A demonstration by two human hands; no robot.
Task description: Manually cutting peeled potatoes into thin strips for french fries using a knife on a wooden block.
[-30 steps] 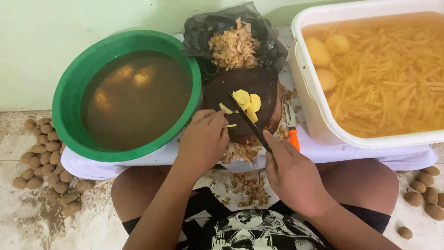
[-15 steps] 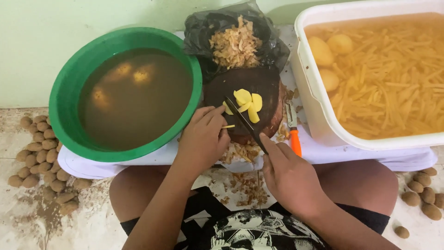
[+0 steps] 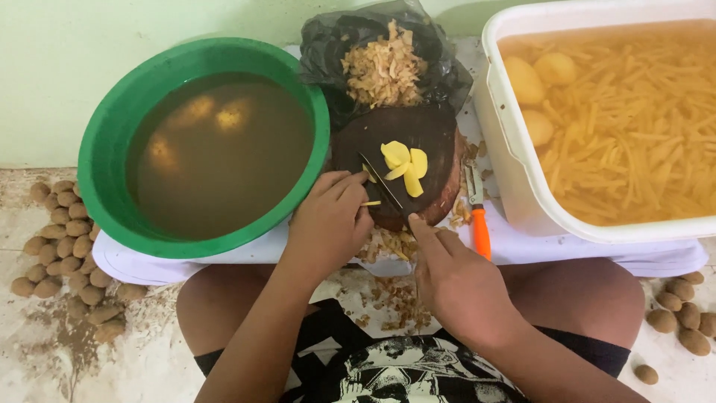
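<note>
The right hand (image 3: 455, 280) grips a knife (image 3: 382, 183) over the dark round cutting board (image 3: 418, 134), beside yellow potato slices (image 3: 404, 163). The left hand (image 3: 328, 224) seems to pinch a thin potato strip (image 3: 371, 203), fingers curled together.

I see the round cutting board (image 3: 418, 134) at the centre of the low table (image 3: 671, 257), with potato slices (image 3: 403, 166) on it. At its nine o'clock sits the basin (image 3: 104, 149) of water; at three o'clock, the tub (image 3: 514, 172) holding cut strips. At twelve, just behind the board, lies the bag (image 3: 328, 52) with peelings in it. The peeler (image 3: 479, 216) lies between board and tub. My left hand (image 3: 328, 224) and right hand (image 3: 455, 283) sit at six o'clock, the knife (image 3: 382, 183) crossing the board. Whole potatoes (image 3: 63, 239) lie on the floor at eight o'clock.
</note>
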